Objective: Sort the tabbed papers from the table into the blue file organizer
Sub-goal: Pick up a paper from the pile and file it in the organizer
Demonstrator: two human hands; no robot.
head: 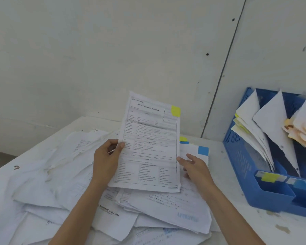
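Yellow-tabbed white paper form [152, 147] gripped by left hand [106, 160]; right hand [196, 168] relaxed, fingers straight, at its 3 o'clock edge.

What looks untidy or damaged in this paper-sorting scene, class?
The loose papers lie crumpled and overlapping across the table, and the sheets in the blue file organizer lean askew with curled, worn edges.
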